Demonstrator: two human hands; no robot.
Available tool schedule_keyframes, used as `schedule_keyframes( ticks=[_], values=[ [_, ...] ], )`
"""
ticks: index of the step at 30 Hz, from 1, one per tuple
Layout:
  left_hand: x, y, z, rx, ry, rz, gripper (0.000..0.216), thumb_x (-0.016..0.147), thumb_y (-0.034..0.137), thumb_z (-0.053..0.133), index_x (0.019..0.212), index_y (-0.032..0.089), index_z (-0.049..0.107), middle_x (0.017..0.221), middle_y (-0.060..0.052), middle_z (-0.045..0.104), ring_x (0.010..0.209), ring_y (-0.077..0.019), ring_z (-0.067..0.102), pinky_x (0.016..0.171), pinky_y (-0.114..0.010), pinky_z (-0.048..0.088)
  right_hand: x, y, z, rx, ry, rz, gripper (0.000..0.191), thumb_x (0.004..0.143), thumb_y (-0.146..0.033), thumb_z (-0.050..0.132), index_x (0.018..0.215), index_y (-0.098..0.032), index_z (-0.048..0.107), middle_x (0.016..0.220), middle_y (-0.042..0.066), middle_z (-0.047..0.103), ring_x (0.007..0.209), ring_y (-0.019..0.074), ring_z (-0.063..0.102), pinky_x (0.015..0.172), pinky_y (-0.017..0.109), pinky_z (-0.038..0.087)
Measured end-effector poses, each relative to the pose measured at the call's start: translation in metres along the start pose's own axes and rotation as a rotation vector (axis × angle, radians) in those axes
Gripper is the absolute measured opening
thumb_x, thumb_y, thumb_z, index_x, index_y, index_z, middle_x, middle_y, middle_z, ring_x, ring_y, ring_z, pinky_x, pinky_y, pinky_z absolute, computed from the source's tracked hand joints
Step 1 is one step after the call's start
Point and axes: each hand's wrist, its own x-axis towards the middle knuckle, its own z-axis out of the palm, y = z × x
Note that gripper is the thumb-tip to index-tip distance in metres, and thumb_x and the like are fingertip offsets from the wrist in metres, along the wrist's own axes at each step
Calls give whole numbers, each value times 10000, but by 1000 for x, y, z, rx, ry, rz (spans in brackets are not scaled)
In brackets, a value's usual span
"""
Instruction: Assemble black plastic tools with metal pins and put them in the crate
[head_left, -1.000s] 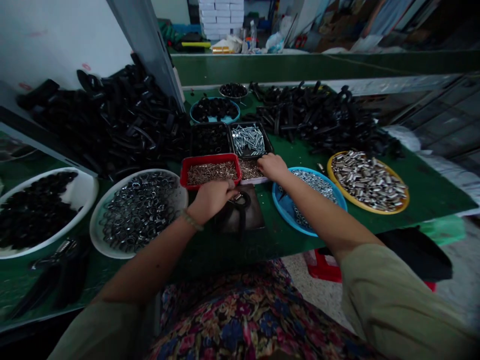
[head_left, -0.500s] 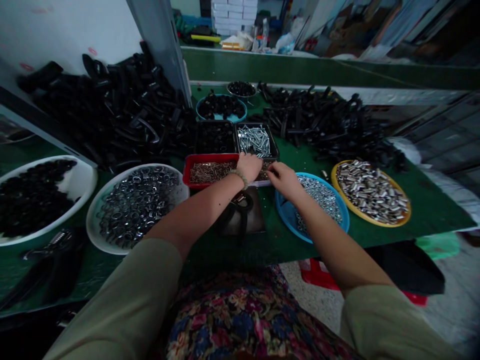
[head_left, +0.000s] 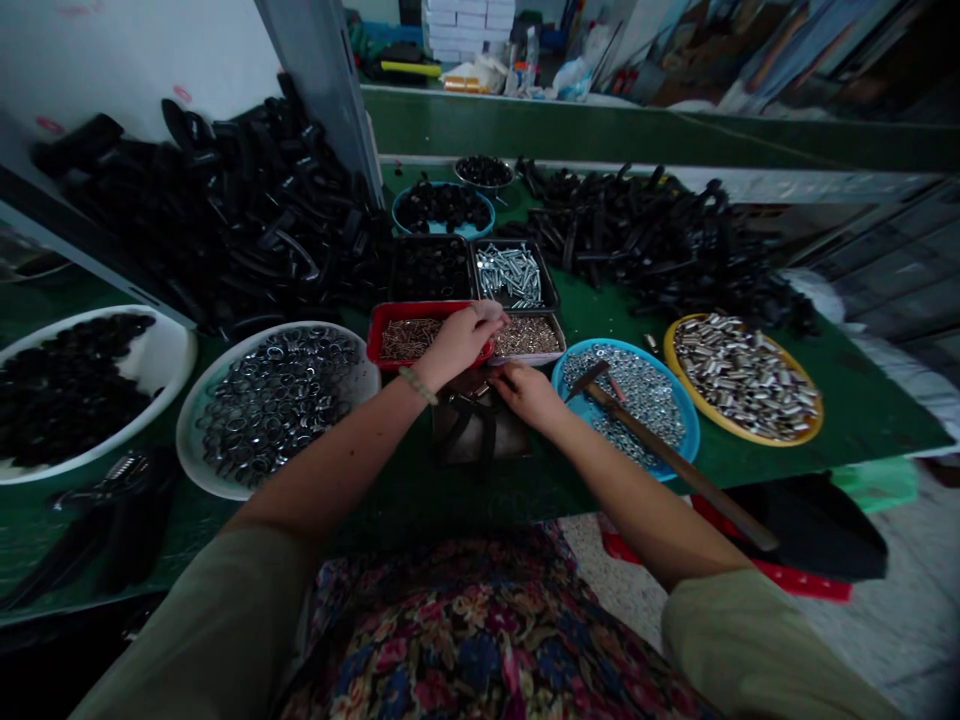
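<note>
My left hand point(head_left: 463, 345), with a bead bracelet at the wrist, is over the right end of the red tray point(head_left: 381, 320) of small copper-coloured pins. Its fingers are drawn together; what they hold, if anything, is too small to make out. Lower and to the right, my right hand point(head_left: 527, 396) has its fingertips pinched beside a small shiny metal fitting on a black part point(head_left: 484, 435). That part lies on a dark metal plate point(head_left: 514, 440). Whatever is in the pinch is hidden. Just beyond the hands is a white tray point(head_left: 559, 345) of tiny brassy pieces.
A hammer point(head_left: 667, 455) lies across the blue basin point(head_left: 694, 430) of small metal pieces, its handle overhanging the table edge. A yellow basin point(head_left: 814, 420) of metal cylinders stands right, a white basin point(head_left: 187, 450) of rings left. Black handles point(head_left: 247, 220) are heaped behind.
My left hand has shifted left and a little lower, off the brassy pieces. My right hand has drawn back from the white tray toward the plate. The hammer now shows beside my right forearm.
</note>
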Motion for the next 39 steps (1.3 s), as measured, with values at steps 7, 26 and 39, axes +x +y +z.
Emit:
schedule_keyframes(
  ticks=[7,26,39],
  values=[
    [-92,-12,-13,-486,186,-325,120,823,254,590,893,158,581,847,-19,647,780,-119,631,783,-292,551,-5,-9,4,-234,-45,-63,190,957,-206,425,933,-161,609,924,101,644,884,203,597,807,316,473],
    [-114,-7,10,557,-56,-31,247,964,290,419,995,180,637,1094,-70,599,1006,-185,579,956,-302,444,-25,-4,-22,144,50,65,286,923,-245,502,1166,-180,639,1145,88,690,1055,193,643,960,363,480],
    [-120,-8,12,964,-237,98,266,981,253,364,1045,185,613,1068,-76,579,968,-209,551,891,-321,451,-128,30,-86,-496,80,339,367,938,-297,437,1225,-129,592,1102,178,675,1012,294,642,875,444,505]
  ],
)
